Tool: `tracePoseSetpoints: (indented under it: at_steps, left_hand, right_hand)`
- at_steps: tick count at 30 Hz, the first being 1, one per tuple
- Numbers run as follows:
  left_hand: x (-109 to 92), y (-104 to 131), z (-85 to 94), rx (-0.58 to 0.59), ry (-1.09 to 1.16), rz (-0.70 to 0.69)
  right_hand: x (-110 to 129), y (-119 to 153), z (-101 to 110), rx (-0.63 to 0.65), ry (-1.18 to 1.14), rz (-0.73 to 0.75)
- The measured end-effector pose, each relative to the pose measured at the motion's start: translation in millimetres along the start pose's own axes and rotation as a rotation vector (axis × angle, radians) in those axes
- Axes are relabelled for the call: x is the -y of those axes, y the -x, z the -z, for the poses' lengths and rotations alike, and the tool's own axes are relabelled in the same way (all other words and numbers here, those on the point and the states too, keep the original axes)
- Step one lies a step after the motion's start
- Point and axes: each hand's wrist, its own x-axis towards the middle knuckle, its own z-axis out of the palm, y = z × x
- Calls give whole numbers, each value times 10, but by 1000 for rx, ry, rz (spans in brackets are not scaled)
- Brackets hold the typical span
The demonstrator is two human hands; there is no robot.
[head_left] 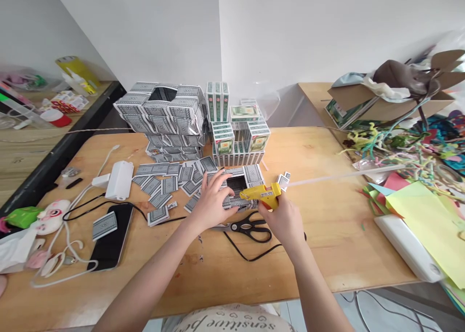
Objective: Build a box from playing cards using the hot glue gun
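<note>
My right hand (283,218) is wrapped round a yellow glue gun (260,192), its nozzle pointing left over a small box covered in playing cards (254,176). A clear glue stick (327,177) sticks out of the gun's back end. The box has a dark rectangular opening in its top. My left hand (212,201) grips the box's left side, thumb toward the front and fingers curved over the edge, hiding part of it. Black-handled scissors (250,227) lie just in front of the box. Loose playing cards (160,186) are spread to its left.
Behind stand a larger card-covered structure (170,114) and stacked green-and-white card packs (236,133). A phone (115,240), white adapter (119,179) and cables lie left. Coloured paper (428,225), a white device (407,249) and a cardboard box (385,104) are right.
</note>
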Motion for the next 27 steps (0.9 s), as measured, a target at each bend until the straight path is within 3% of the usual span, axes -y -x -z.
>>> tracePoseSetpoints:
  at_steps: [5, 13, 27]
  left_hand:
    - [-2, 5, -47, -22, 29, 6]
    - [-16, 26, -47, -35, 45, 50]
    - [-72, 0, -86, -116, 62, 51]
  right_hand:
    - [-72, -93, -64, -77, -229, -39]
    - [-142, -152, -167, -94, -628, -306]
    - [-24, 13, -200, -145, -551, -319]
